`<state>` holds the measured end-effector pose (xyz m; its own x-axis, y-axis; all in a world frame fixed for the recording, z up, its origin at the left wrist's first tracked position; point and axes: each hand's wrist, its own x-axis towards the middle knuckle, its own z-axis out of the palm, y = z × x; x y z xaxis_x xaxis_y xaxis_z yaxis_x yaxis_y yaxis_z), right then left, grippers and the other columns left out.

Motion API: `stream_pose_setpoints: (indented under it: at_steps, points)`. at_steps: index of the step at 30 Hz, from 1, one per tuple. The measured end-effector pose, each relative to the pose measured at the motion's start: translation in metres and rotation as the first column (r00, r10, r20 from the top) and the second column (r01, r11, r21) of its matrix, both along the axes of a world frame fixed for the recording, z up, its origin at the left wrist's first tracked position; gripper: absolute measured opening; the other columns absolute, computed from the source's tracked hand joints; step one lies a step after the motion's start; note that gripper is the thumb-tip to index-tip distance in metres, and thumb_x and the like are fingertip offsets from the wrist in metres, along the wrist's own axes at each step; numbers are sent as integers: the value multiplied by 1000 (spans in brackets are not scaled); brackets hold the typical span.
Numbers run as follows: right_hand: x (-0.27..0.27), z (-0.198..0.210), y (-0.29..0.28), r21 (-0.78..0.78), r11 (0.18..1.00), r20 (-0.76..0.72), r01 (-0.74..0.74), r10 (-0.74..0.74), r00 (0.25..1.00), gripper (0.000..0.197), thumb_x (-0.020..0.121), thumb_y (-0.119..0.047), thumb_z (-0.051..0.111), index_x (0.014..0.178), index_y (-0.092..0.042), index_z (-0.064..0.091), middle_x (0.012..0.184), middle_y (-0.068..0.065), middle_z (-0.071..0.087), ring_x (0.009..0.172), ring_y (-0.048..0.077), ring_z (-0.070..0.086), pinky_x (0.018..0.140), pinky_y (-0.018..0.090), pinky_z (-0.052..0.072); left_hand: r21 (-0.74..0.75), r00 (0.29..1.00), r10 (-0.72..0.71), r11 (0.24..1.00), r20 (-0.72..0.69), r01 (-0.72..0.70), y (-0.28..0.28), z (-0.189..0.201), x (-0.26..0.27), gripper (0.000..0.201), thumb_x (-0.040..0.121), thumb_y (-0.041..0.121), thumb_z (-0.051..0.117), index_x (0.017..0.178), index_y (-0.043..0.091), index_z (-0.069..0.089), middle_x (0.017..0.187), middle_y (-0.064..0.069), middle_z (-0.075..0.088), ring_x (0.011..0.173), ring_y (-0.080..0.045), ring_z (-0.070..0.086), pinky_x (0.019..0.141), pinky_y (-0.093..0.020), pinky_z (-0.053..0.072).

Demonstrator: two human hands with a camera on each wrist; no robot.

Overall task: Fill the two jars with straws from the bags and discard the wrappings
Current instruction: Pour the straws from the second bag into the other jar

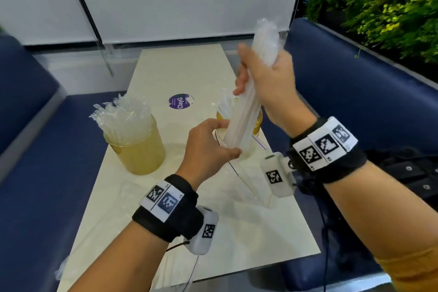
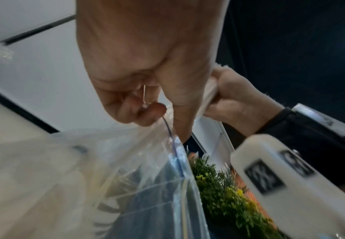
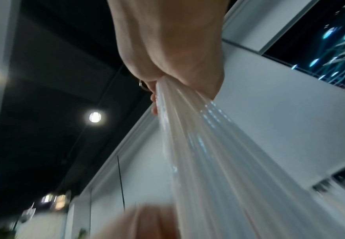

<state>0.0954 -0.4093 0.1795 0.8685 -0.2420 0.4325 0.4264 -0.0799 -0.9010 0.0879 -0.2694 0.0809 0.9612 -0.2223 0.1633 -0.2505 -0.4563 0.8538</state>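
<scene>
My right hand [image 1: 259,71] grips a thick bundle of wrapped white straws [image 1: 246,111], held upright and tilted right above the table. The same bundle [image 3: 198,137] runs down from my fist in the right wrist view. My left hand [image 1: 224,140] pinches the mouth of a clear plastic bag [image 2: 147,169] around the bundle's lower end. The bag [image 1: 251,178] trails down onto the table. A yellowish jar [image 1: 135,149] on the left is packed with straws. The second jar [image 1: 258,121] stands behind the bundle, mostly hidden, with a few straws in it.
The cream table [image 1: 237,232] carries a purple round sticker [image 1: 180,101]. Blue bench seats flank it, with a black padded item [image 1: 412,173] on the right seat. Green plants [image 1: 384,7] line the right wall. Crumpled clear plastic [image 1: 62,270] hangs off the near left edge.
</scene>
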Motion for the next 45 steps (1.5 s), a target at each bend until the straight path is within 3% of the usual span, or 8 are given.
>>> stream_pose_setpoints:
  at_steps: [6,12,19,24,31,35,40,45]
  points:
    - [31,56,-26,178,984,229,17,-58,972,20,98,-13,60,85,-4,50,50,-1,50,37,16,45,44,28,43,-146,994,0,989,-106,-15,3,1,0,62,68,-2,80,125,21,67,119,4,71,69,-23,72,57,-17,51]
    - [63,68,-50,269,953,352,143,-235,906,12,94,-2,56,85,-3,48,51,2,51,38,18,46,43,27,43,-213,988,-22,977,-152,-11,7,-1,0,57,75,-9,71,121,23,69,84,2,69,46,-5,52,46,-12,40]
    - [118,-13,-47,181,937,196,300,-333,922,30,93,-34,67,97,-5,59,70,7,61,59,21,59,55,34,53,-261,990,-37,965,-133,1,6,-4,1,59,78,-12,61,122,26,69,62,15,56,42,-9,34,46,-18,34]
    - [140,-73,-43,77,963,22,258,-260,965,27,94,-33,68,98,-8,58,64,6,56,51,14,52,48,22,46,-252,992,-40,968,-116,9,7,-4,4,58,79,-15,59,121,24,69,46,20,49,40,-7,28,46,-19,31]
    - [139,-114,-59,-234,968,-284,88,-154,946,35,86,-42,75,99,-10,66,88,-3,70,81,8,65,75,25,52,-268,992,-38,963,-121,5,14,-1,6,59,77,-15,59,118,25,70,47,16,46,43,-10,29,46,-17,32]
    - [133,-110,-68,-326,938,-247,116,-203,948,68,74,-50,83,129,-16,61,110,-4,70,102,9,66,90,25,53,-284,991,-50,959,-126,12,18,4,7,58,78,-16,57,120,23,70,49,21,54,41,-9,30,45,-17,32]
    - [130,-116,-63,-417,905,-447,-89,-118,887,88,80,-66,68,149,-18,43,145,5,53,134,21,50,108,37,44,-276,990,-67,961,-125,31,20,7,7,57,80,-15,57,122,22,69,49,23,56,42,-10,33,47,-20,34]
    - [125,-100,-64,-607,782,-374,-145,-120,920,80,93,-66,50,157,-23,28,162,5,30,149,23,28,121,44,25,-280,991,-65,960,-119,30,26,8,9,58,80,-14,57,121,25,69,63,25,64,42,-10,33,46,-19,34]
